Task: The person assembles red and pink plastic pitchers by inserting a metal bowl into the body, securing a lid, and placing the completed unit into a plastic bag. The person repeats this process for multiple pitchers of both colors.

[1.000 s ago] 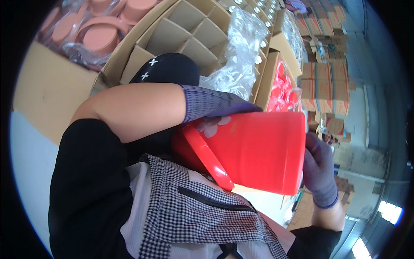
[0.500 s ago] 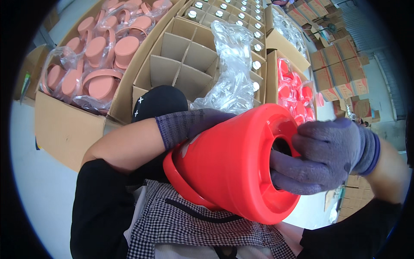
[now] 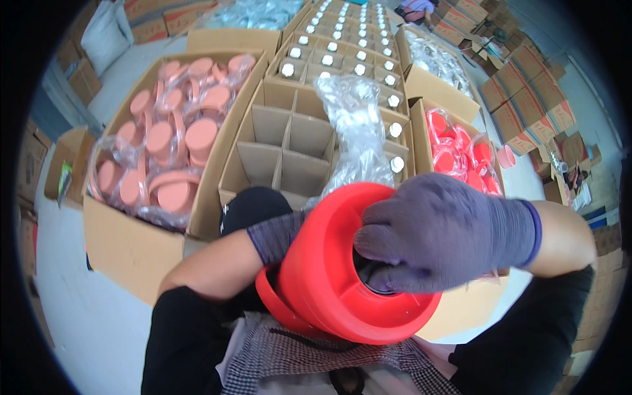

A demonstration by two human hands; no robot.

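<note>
A red plastic jug (image 3: 309, 263) lies tilted across my lap, its wide ring-shaped end turned to the right and its curved handle (image 3: 271, 299) hanging at the lower left. My left hand (image 3: 280, 236), in a purple-grey knit glove, reaches round the jug's far side and holds it; the fingers are hidden behind it. My right hand (image 3: 438, 230), gloved alike, is over the round opening in that end, its curled fingers dipping inside. A dark round edge shows in the opening beneath them. Whatever those fingers grip is hidden.
Ahead stands a divided carton (image 3: 263, 164) with bare cells, a crumpled clear plastic bag (image 3: 355, 125) and white-capped bottles (image 3: 395, 130). Left is a carton of wrapped pink parts (image 3: 160, 139); right, one of wrapped red parts (image 3: 447, 158). Stacked cartons (image 3: 526, 105) and another person (image 3: 416, 9) are farther off.
My right hand has shifted left and turned over the opening, its back now facing up. The jug's end has tipped more toward me. The whole view has tilted up, showing more background.
</note>
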